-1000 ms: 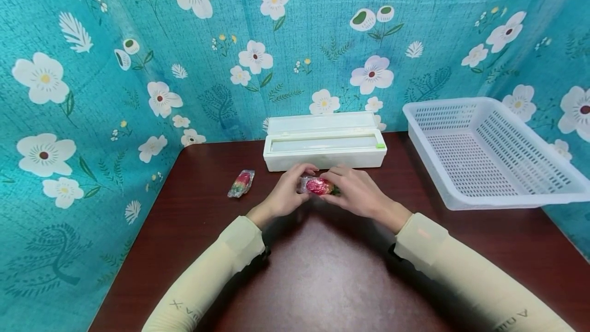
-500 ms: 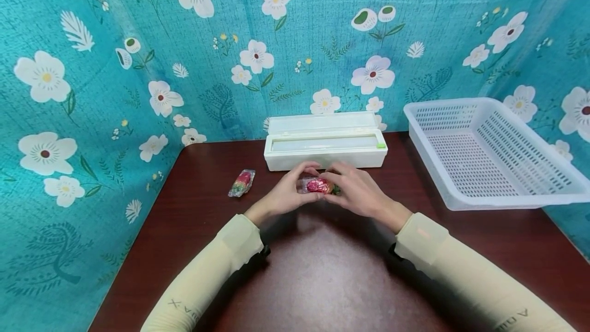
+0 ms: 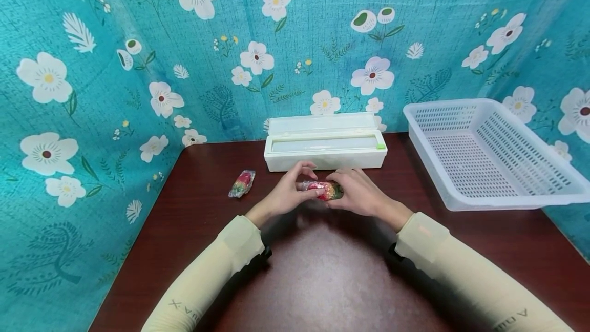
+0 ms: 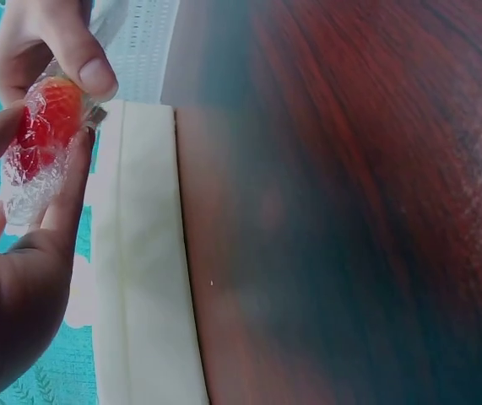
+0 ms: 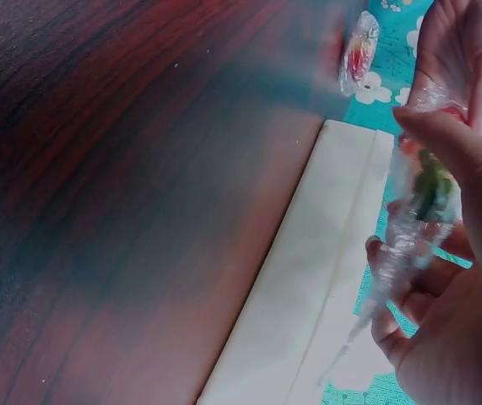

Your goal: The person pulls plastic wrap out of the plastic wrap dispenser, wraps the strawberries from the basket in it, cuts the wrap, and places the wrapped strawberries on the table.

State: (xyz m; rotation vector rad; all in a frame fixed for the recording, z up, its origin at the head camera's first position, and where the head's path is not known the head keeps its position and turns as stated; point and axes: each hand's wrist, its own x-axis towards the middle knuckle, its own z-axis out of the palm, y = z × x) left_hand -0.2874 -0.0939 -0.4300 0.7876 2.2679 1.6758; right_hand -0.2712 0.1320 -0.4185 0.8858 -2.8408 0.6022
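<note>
In the head view, a red, yellow and green strawberry [image 3: 329,190] wrapped in crinkled clear film is between my two hands, in front of the white box. My left hand [image 3: 289,191] pinches its red end, the thumb lying across the front. Around its green end curl the fingers of my right hand [image 3: 357,192]. The left wrist view has the wrapped strawberry [image 4: 46,126] held by both hands. A loose twist of film [image 5: 388,266] trails along the right fingers in the right wrist view. Another wrapped strawberry [image 3: 241,183] lies to the left on the table.
Behind my hands stands a long white box [image 3: 324,160], its lid raised and a clear sheet inside. A white slotted basket [image 3: 454,191] sits at the right. The dark red table [image 3: 318,275] meets a blue flowered cloth [image 3: 212,65] at the back and sides.
My right fingers have shifted right, so more of the strawberry's yellow and green end shows. My left thumb now lies across its front. The other strawberry, box and basket stay put.
</note>
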